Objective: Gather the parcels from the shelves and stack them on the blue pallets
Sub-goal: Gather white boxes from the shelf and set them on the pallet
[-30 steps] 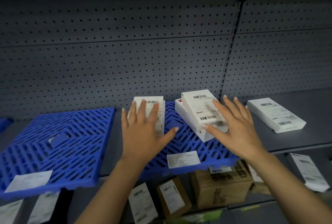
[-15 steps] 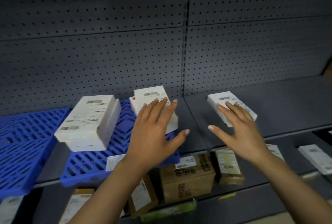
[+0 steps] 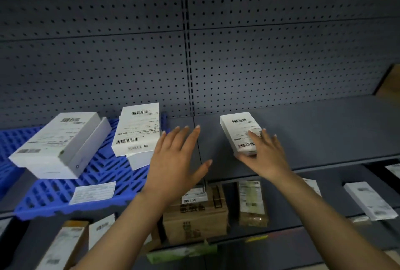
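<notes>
Leftmost, a blue pallet [image 3: 101,174] of moulded plastic lattice lies on the grey metal shelf [image 3: 324,131], its front edge bearing a flat paper label [image 3: 93,192]. On its left part rests a stack of white boxes [image 3: 58,146], rectangular, smooth-faced, the top one printed with barcodes. Beside it, toward the pallet's right edge, a second stack of white boxes [image 3: 138,131] stands, the upper box overhanging the lower and carrying a barcoded shipping label. The left hand [image 3: 175,161] hovers flat just right of this stack, fingers straight and spread, thumb out, gripping nothing. Behind runs a dark perforated backboard [image 3: 281,64], split by a slotted vertical upright [image 3: 188,74]. On the bare shelf, right of the pallet, lies a white parcel [image 3: 240,129], a slim rectangular carton with printed barcodes. The right hand [image 3: 264,152] rests on its near end, fingers extended over the top face and thumb at the near edge; whether it grips cannot be told. On the lower shelf sit a brown corrugated carton [image 3: 194,215], a brown padded packet [image 3: 252,202] and a white bagged parcel [image 3: 368,200].
</notes>
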Tool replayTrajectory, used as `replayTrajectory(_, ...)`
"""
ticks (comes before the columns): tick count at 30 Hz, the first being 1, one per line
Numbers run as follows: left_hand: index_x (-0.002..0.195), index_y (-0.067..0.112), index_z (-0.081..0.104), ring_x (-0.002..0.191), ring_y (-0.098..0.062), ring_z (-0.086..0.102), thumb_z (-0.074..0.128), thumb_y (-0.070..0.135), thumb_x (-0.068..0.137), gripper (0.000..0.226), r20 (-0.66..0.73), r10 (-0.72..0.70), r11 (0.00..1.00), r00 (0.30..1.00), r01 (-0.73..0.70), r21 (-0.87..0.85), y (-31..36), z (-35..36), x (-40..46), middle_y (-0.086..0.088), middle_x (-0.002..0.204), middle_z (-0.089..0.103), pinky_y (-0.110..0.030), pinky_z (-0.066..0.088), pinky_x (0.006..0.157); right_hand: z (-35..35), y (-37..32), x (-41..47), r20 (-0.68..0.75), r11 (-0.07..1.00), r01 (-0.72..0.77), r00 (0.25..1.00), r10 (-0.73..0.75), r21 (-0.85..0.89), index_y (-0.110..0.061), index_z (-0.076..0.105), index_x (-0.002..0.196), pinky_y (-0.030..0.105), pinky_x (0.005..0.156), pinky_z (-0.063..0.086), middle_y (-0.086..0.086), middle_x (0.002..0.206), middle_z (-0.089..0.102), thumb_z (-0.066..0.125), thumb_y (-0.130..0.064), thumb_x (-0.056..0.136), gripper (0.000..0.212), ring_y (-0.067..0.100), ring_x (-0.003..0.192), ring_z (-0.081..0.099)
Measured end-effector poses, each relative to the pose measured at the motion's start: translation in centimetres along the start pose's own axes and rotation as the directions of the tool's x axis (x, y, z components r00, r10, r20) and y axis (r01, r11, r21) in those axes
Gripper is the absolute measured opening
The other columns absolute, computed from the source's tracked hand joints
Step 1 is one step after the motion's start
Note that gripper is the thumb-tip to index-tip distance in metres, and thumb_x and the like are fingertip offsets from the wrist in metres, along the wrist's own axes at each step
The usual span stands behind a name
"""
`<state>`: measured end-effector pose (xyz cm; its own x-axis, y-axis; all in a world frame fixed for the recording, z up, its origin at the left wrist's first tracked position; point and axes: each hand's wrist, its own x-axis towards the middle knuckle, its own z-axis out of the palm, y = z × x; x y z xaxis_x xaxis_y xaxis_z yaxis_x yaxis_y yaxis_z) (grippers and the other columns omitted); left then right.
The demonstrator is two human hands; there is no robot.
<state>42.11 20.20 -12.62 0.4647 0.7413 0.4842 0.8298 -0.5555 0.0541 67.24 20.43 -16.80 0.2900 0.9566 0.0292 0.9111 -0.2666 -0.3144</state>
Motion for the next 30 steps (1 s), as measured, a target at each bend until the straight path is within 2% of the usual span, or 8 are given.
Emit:
replayTrajectory(3, 0.142, 0.015, 0.043, 0.13, -0.031, 0.045, 0.039, 0.064, 0.084, 0.076, 0.011, -0.04, 0.998, 0.999, 0.039, 0.038, 0.0, -0.3, -0.7, -0.01, 0.137, 0.053, -0.05, 0.036, 0.108, 0.4, 0.0, 0.6, -0.033, 1.0, 0.017, 0.999, -0.017, -0.013, -0.03, 0.024, 0.148, 0.045, 0.112, 0.026, 0.009, 0.155, 0.019, 0.048, -0.075, 0.076, 0.088, 0.04, 0.138, 0.02)
replayTrajectory(6, 0.143, 0.017, 0.042, 0.132, -0.03, 0.042, 0.038, 0.064, 0.083, 0.076, 0.028, -0.073, 0.995, 0.997, 0.07, 0.077, -0.1, -0.6, -1.4, -0.009, 0.138, 0.052, -0.049, 0.032, 0.111, 0.2, -0.4, 0.3, -0.101, 0.998, 0.046, 0.994, -0.043, 0.032, -0.029, 0.034, 0.144, 0.038, 0.105, 0.028, 0.007, 0.151, 0.028, 0.055, -0.065, 0.077, 0.079, 0.035, 0.129, 0.031)
replayTrajectory(9, 0.145, 0.018, 0.04, 0.132, -0.03, 0.042, 0.037, 0.065, 0.083, 0.077, 0.041, -0.098, 0.993, 0.994, 0.094, 0.072, -0.5, -1.0, -1.9, -0.009, 0.139, 0.051, -0.051, 0.032, 0.111, -0.3, -0.8, -0.6, -0.211, 0.988, 0.098, 0.975, -0.072, 0.119, -0.027, 0.046, 0.138, 0.033, 0.104, 0.025, 0.007, 0.147, 0.038, 0.063, -0.052, 0.077, 0.068, 0.026, 0.126, 0.03)
replayTrajectory(13, 0.144, 0.018, 0.041, 0.13, -0.03, 0.044, 0.039, 0.064, 0.082, 0.077, 0.038, -0.101, 0.993, 0.994, 0.099, 0.06, -1.4, -1.6, -2.7, -0.01, 0.138, 0.052, -0.052, 0.032, 0.11, -1.8, -2.1, -2.5, -0.339, 0.96, 0.191, 0.934, -0.114, 0.204, -0.031, 0.048, 0.135, 0.025, 0.091, 0.028, -0.003, 0.139, 0.048, 0.06, -0.057, 0.07, 0.072, 0.028, 0.119, 0.042)
replayTrajectory(16, 0.143, 0.017, 0.041, 0.129, -0.03, 0.046, 0.04, 0.063, 0.083, 0.076, 0.013, -0.097, 0.994, 0.995, 0.096, 0.059, -2.8, -2.4, -3.4, -0.01, 0.137, 0.053, -0.051, 0.034, 0.109, -4.2, -4.5, -4.5, -0.428, 0.924, 0.267, 0.894, -0.131, 0.274, -0.033, 0.049, 0.136, 0.021, 0.092, 0.024, -0.007, 0.144, 0.041, 0.07, -0.046, 0.072, 0.068, 0.026, 0.123, 0.033)
replayTrajectory(20, 0.14, 0.015, 0.045, 0.126, -0.032, 0.048, 0.041, 0.063, 0.083, 0.074, -0.02, -0.114, 0.992, 0.993, 0.115, 0.046, -5.3, -3.9, -4.3, -0.011, 0.135, 0.054, -0.053, 0.038, 0.105, -6.0, -9.0, -6.9, -0.43, 0.898, 0.342, 0.879, -0.203, 0.276, -0.037, 0.047, 0.136, 0.02, 0.093, 0.022, -0.013, 0.148, 0.034, 0.071, -0.047, 0.073, 0.069, 0.017, 0.128, 0.024)
replayTrajectory(26, 0.139, 0.012, 0.047, 0.124, -0.032, 0.051, 0.04, 0.062, 0.082, 0.076, -0.042, -0.135, 0.989, 0.99, 0.137, 0.049, -9.5, -6.2, -6.6, -0.012, 0.135, 0.055, -0.054, 0.04, 0.103, -4.1, -16.0, -8.3, -0.411, 0.86, 0.434, 0.859, -0.305, 0.268, -0.036, 0.048, 0.136, 0.023, 0.095, 0.027, -0.011, 0.149, 0.032, 0.071, -0.046, 0.075, 0.066, 0.017, 0.131, 0.023)
replayTrajectory(30, 0.136, 0.01, 0.052, 0.119, -0.032, 0.055, 0.042, 0.06, 0.081, 0.075, -0.073, -0.145, 0.987, 0.987, 0.149, 0.056, -12.7, -7.8, -7.5, -0.011, 0.13, 0.058, -0.053, 0.043, 0.101, -3.3, -20.4, -7.7, -0.366, 0.867, 0.442, 0.865, -0.343, 0.231, -0.037, 0.045, 0.137, 0.03, 0.104, 0.029, -0.01, 0.15, 0.03, 0.067, -0.05, 0.076, 0.066, 0.018, 0.13, 0.023)
